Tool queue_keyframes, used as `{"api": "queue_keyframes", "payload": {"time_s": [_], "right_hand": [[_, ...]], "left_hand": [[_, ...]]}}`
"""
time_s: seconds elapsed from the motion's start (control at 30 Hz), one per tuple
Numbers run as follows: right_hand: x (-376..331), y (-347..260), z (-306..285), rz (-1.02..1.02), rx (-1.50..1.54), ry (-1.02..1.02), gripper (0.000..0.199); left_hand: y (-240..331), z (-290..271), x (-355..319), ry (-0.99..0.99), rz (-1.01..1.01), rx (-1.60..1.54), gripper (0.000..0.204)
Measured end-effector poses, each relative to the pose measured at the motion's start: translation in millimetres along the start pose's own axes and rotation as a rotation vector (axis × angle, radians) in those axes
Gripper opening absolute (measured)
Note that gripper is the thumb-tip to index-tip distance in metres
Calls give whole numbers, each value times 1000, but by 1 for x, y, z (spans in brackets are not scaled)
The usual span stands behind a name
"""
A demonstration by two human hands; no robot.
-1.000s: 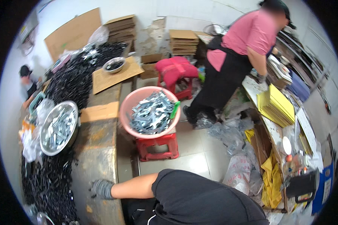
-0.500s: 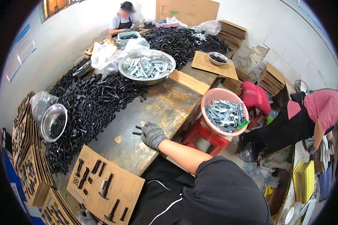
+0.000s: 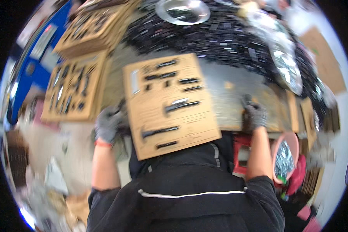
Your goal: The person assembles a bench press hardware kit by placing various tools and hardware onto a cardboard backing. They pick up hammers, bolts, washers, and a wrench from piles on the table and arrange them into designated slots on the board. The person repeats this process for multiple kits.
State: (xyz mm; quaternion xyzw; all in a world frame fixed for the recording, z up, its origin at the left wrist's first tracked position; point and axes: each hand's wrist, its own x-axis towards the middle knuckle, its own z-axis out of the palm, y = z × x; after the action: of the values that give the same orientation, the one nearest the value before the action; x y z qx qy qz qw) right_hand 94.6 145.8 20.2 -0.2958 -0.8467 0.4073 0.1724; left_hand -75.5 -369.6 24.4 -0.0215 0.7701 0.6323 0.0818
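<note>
A tan cardboard sheet [image 3: 150, 112] lies at the table's near edge, with black bolts, small black pieces and silvery metal parts set on it. Just left of it, my left hand [image 3: 107, 124] in a grey glove has its fingers curled; a dark blur shows at the fingertips, and what they hold cannot be made out. Right of the sheet, over the table, my right hand [image 3: 256, 115], gloved too, is closed with dark bolt-like pieces [image 3: 246, 99] sticking out of its fingers. The picture is smeared by motion.
Stacked cardboard sheets bearing parts [image 3: 71, 91] stand on the left. A heap of black hardware [image 3: 228, 42] spreads across the far side, with a metal bowl [image 3: 162, 15] and a basin of silvery parts [image 3: 284, 65]. A pink tub [image 3: 294, 143] stands at the right.
My view has swung left, so the sheet now appears centred. My left hand shows more fully beside the sheet's left edge. My right hand still holds the dark pieces over the table.
</note>
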Motion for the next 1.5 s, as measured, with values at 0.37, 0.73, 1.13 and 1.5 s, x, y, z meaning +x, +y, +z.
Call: {"api": "queue_keyframes", "payload": {"time_s": [0.37, 0.73, 1.13, 1.5], "right_hand": [[-58, -182, 149, -829, -256, -565, 13], [-70, -206, 219, -839, -557, -608, 33], [-66, -179, 215, -860, -582, -525, 38], [20, -154, 95, -381, -553, -419, 50]], "left_hand": [[2, 39, -1, -244, 636, 721, 35], [8, 40, 2, -355, 234, 861, 50], [-2, 43, 3, -345, 273, 647, 46], [-24, 35, 14, -4, 151, 232, 57]]}}
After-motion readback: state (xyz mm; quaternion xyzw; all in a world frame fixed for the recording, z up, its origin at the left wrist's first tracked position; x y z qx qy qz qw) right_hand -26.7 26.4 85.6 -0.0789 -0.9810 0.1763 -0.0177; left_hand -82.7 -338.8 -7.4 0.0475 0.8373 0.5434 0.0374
